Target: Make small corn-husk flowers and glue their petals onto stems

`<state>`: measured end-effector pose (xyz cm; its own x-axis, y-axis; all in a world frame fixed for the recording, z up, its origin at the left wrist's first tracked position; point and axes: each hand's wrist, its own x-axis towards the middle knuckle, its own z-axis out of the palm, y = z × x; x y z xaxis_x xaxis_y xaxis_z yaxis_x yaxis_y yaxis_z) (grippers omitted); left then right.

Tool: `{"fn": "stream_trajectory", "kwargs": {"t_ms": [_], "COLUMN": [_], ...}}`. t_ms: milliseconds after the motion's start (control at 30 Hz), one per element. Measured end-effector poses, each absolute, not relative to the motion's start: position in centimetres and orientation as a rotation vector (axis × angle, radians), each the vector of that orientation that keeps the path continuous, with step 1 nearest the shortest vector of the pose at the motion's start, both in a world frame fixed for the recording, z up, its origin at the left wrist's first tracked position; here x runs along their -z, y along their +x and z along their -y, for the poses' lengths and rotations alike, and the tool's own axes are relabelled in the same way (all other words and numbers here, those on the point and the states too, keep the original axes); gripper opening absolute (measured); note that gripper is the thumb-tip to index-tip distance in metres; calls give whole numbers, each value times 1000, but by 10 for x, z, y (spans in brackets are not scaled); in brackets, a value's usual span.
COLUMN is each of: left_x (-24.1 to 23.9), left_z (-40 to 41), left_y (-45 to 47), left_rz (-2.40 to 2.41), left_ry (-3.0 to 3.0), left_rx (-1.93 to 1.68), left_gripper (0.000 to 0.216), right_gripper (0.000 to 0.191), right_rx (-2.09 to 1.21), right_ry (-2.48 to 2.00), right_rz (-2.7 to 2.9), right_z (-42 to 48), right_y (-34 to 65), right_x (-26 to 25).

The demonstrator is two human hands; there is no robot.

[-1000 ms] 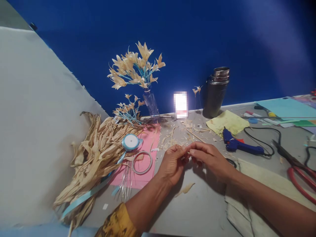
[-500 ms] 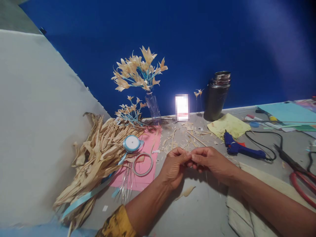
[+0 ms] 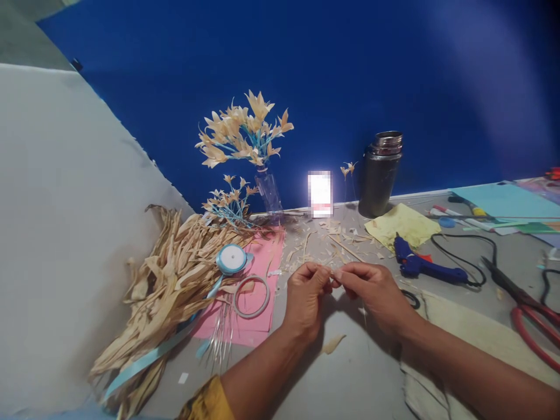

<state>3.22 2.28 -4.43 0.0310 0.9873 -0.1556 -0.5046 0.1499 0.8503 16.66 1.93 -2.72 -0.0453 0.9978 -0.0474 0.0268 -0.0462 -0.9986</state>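
Still, below centre of the frame, left hand [image 3: 306, 300] and right hand [image 3: 380, 291] are kept nearly closed on a thin thing [image 3: 333, 275], too small to identify; fine fingerwork seems continued.

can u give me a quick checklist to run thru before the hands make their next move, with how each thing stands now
1. Left hand and right hand close together, thumbs and fingers pinched: ok.
2. Item between the fingers identified: cannot tell, too small and mostly hidden.
3. Glue gun off the yellow paper: not ok, its nozzle end overlaps the paper in this view.
4. Glue gun hot or cold: cannot tell.
5. Scissors apart from both hands: ok, they lie off to the right.
6. Work surface free of husk scraps: not ok, they are scattered beyond the hands.
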Motion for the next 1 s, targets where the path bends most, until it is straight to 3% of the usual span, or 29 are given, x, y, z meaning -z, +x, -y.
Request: {"fn": "stream_trajectory", "kwargs": {"t_ms": [133, 700, 900, 1000], "left_x": [39, 39, 42, 42], "left_z": [-19, -27, -28, -28], "left_y": [34, 27, 25, 24], "left_rz": [-821, -835, -756, -771], "left_ry": [671, 652, 637, 623], "left_rx": [-1186, -1186, -1078, -1089], "left_gripper": [51, 34, 42, 43], "right_gripper": [24, 28, 33, 26], "right_rx": [-1201, -1292, -1524, -1469], "right_ry": [-1224, -1222, -1162, -1107], "right_rz": [1249, 1379, 1343, 1387], "right_z": [-18, -21, -18, -20], "right_y": [166, 166, 165, 169], "right_x": [26, 32, 39, 36]}}
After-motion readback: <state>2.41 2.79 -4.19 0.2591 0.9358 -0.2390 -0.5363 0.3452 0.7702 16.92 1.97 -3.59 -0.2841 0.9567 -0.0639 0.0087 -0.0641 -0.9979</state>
